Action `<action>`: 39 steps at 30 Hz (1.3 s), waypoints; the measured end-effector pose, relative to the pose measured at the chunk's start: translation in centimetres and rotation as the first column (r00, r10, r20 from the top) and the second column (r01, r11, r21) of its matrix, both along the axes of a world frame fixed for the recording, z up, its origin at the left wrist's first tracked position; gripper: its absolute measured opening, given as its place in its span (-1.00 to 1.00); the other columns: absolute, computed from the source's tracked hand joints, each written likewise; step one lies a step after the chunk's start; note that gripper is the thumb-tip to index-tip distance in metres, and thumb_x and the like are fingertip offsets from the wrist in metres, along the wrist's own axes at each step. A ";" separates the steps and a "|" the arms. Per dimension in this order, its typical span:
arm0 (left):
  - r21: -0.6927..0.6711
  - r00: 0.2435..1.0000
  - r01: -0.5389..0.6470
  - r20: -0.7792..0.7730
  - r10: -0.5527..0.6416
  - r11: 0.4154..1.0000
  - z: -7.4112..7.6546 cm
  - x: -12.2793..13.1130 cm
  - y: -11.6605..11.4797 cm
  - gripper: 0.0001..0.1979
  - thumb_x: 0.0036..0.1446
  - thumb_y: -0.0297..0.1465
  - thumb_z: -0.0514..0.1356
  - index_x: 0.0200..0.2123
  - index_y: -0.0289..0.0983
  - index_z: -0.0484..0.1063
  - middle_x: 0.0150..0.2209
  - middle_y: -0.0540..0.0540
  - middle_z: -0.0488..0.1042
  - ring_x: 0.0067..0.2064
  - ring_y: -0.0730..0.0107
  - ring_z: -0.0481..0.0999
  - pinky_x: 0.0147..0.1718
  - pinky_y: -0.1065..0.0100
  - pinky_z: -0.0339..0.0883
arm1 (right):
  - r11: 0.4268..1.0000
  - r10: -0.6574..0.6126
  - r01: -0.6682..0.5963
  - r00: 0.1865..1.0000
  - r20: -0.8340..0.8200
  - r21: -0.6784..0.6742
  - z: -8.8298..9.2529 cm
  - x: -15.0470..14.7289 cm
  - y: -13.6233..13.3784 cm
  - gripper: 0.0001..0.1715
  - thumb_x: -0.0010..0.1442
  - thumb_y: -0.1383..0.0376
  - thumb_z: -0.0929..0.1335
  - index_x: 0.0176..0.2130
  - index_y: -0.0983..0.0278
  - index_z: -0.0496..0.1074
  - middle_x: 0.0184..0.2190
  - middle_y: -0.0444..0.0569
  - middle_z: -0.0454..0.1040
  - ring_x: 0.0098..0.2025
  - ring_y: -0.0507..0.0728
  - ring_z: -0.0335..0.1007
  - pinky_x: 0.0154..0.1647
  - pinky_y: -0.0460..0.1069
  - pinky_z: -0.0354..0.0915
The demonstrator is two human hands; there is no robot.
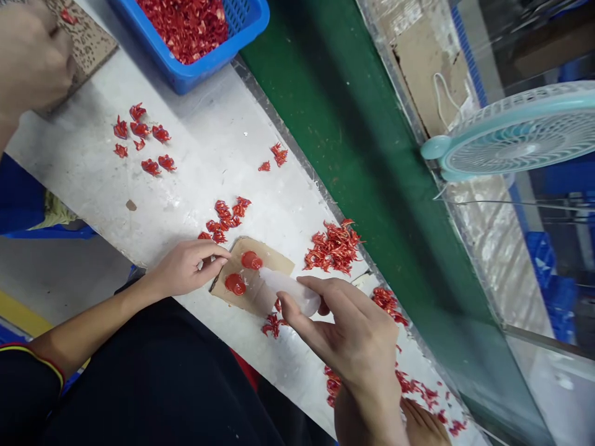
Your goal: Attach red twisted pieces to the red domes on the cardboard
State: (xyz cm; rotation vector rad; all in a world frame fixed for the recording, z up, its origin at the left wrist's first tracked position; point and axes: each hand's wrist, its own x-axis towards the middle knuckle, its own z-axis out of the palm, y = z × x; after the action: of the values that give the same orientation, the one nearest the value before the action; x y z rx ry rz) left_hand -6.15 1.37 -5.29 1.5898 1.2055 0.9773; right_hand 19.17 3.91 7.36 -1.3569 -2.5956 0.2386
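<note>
My right hand [348, 328] grips a translucent white squeeze bottle [295, 292] between thumb and fingers. The bottle is tilted, its narrow tip close to a round red plastic piece [251, 260] on a cardboard sheet [274, 263]. A second round red piece [235, 284] stands on the same sheet. My left hand [193, 266] is at the sheet's left edge, thumb and forefinger pinched together; whatever may be between them is too small to make out. Small red plastic parts [223, 223] lie just beyond my left hand, and a few more [274, 324] lie partly behind the bottle.
A blue basket [186, 74] full of red parts stands at the top. Loose red piles [333, 248] lie along the white table [195, 148], beside a green belt [344, 118]. A fan [520, 133] is at right. Other people's hands [35, 59] show top left and bottom right.
</note>
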 end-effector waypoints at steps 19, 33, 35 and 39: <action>0.043 0.999 -0.014 0.031 0.012 0.999 -0.2 0.1 0.0 -0.83 0.30 -0.48 0.16 -0.15 -0.26 0.56 -0.34 -0.03 0.61 -0.40 0.49 0.49 -0.36 0.42 0.36 | 0.999 0.044 -0.043 0.998 0.044 -0.012 -0.8 0.1 0.9 -0.79 0.30 0.20 0.44 -0.14 0.29 0.50 -0.43 -0.04 0.54 -0.42 0.09 0.49 -0.39 -0.05 0.36; 0.027 0.999 -0.016 0.031 0.015 0.999 -0.1 0.0 -0.1 -0.84 0.30 -0.48 0.17 -0.15 -0.27 0.56 -0.31 -0.04 0.61 -0.42 0.52 0.47 -0.43 0.45 0.30 | 0.972 -0.232 0.227 0.967 -0.101 -0.057 -0.7 1.7 0.1 -0.78 0.21 0.17 0.50 -0.21 0.26 0.57 -0.47 -0.08 0.55 -0.54 0.05 0.38 -0.48 -0.04 0.29; 0.022 0.999 -0.014 0.031 0.013 1.000 -0.1 0.0 -0.2 -0.85 0.30 -0.48 0.17 -0.16 -0.27 0.56 -0.33 -0.04 0.60 -0.42 0.52 0.46 -0.43 0.45 0.30 | 0.898 -0.428 0.384 0.876 -0.223 -0.218 -1.6 2.8 -0.5 -0.77 0.21 0.14 0.50 -0.21 0.25 0.59 -0.49 -0.08 0.53 -0.55 0.07 0.37 -0.52 -0.03 0.26; 0.024 0.999 -0.014 0.030 0.014 1.000 -0.1 -0.1 -0.1 -0.86 0.30 -0.48 0.18 -0.17 -0.26 0.55 -0.38 -0.01 0.57 -0.44 0.53 0.44 -0.43 0.45 0.29 | 0.629 -0.759 0.328 0.452 -0.468 -0.705 -5.1 4.9 -1.9 -0.64 0.25 -0.02 0.42 -0.21 0.20 0.58 -0.54 -0.10 0.44 -0.60 0.06 0.25 -0.63 -0.04 0.16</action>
State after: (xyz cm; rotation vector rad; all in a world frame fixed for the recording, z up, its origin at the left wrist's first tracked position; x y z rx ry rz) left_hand -6.24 1.22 -5.44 1.5819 1.1901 1.0242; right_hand 24.04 2.02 2.29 -1.7240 -1.2861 1.1775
